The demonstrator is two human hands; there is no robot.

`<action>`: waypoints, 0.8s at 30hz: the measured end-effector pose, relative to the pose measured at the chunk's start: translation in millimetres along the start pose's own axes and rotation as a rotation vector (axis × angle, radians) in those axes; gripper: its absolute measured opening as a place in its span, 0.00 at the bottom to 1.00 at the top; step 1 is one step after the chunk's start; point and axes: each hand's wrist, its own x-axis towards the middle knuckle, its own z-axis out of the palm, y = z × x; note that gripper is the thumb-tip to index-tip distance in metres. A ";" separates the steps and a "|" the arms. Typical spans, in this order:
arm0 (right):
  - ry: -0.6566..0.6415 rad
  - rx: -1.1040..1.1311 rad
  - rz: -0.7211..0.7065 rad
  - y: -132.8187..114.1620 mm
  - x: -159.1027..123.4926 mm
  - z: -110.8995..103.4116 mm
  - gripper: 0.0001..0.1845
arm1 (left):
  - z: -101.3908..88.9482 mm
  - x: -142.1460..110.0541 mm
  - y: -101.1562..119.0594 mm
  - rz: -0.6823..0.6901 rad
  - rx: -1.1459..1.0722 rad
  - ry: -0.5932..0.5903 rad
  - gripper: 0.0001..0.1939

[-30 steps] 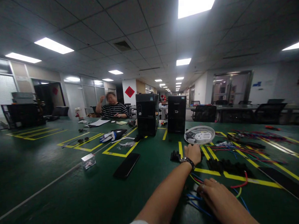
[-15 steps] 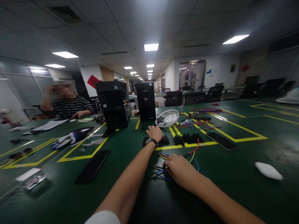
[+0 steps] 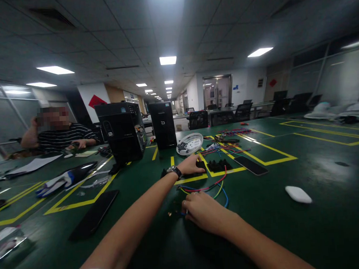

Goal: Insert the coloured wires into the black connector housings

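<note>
My left hand (image 3: 190,165), with a watch at the wrist, reaches over a row of black plastic pieces on the green table (image 3: 250,219). Its fingers and thumb close around a dark piece (image 3: 201,165). Beside it on the right stand more black toothed pieces (image 3: 219,165). Nearer to me, my right hand (image 3: 203,212) rests low with curled fingers, closed on the ends of a small wire bundle. Red, yellow-green and blue wires (image 3: 226,196) loop out behind that hand. A small brass-coloured bit (image 3: 169,214) lies left of it. The gripped wire ends are mostly hidden.
Two black computer towers (image 3: 119,131) and a white basket (image 3: 189,144) stand behind. Loose coloured wires (image 3: 232,145) lie beyond. Dark phone-like slabs (image 3: 95,214) (image 3: 251,165) flank my hands. A white rounded case (image 3: 298,194) is at right. Another person (image 3: 66,134) sits at left.
The view has turned, so the scene sits further left. My left hand has shifted right along the black pieces. My right hand still grips the wires, whose ends are now more hidden.
</note>
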 end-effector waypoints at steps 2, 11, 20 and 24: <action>0.000 -0.017 0.018 -2.1 -0.4 -1.0 0.09 | -10.1 -21.5 2.1 0.016 -0.163 0.130 0.23; 0.085 0.049 0.245 -5.9 2.1 -13.6 0.10 | -20.9 -173.0 10.1 -0.388 -1.283 0.335 0.20; 0.163 0.130 0.320 4.4 4.4 -22.1 0.09 | -12.6 -204.7 13.1 -0.324 -1.497 0.395 0.27; 0.511 0.224 0.426 14.5 4.7 -30.0 0.16 | -12.0 -201.0 10.7 -0.303 -1.579 0.447 0.30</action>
